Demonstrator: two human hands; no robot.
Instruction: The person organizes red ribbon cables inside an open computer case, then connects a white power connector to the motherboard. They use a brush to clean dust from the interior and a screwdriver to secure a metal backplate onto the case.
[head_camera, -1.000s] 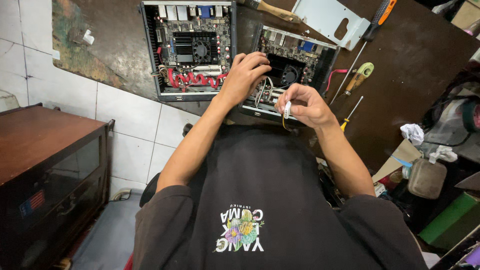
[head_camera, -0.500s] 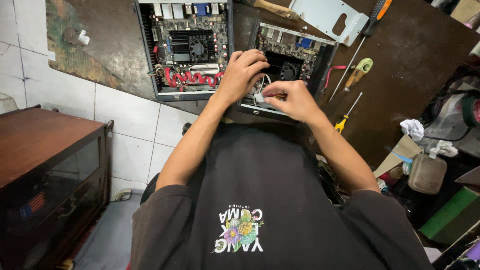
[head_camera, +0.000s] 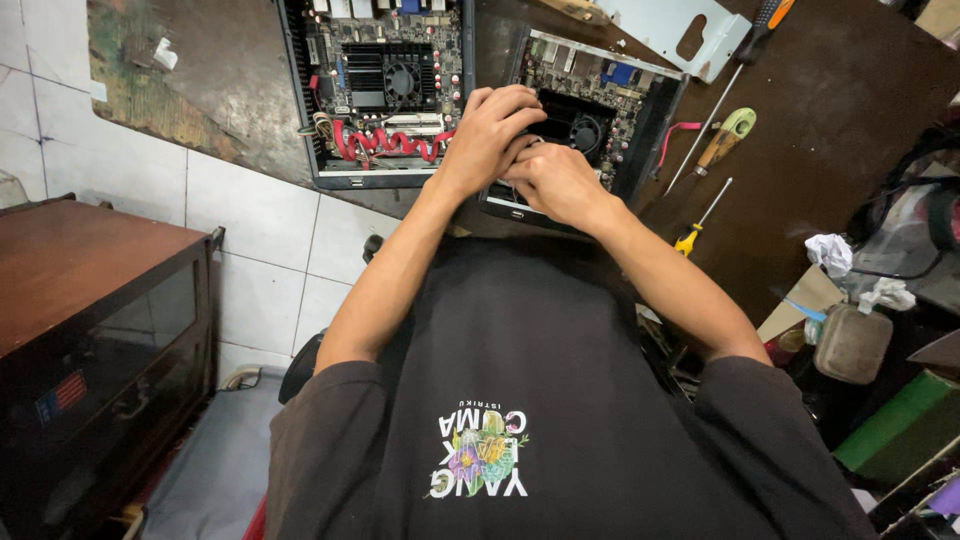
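Your left hand (head_camera: 490, 135) and right hand (head_camera: 555, 180) press together over the right open computer case (head_camera: 640, 110) on the tabletop (head_camera: 830, 130); fingers curled, grip hidden.

Under my two hands, left (head_camera: 490, 135) and right (head_camera: 555, 185), I count two open computer cases on the worktop (head_camera: 850, 110): one (head_camera: 385, 90) with red cables, one (head_camera: 600, 110) under my fingers. Three screwdrivers lie beside them: orange-handled (head_camera: 755, 25), green-handled (head_camera: 728, 135), yellow-handled (head_camera: 700, 222). One metal cover plate (head_camera: 670, 30).

Head view, steeply down over workbench (head_camera: 820, 110)
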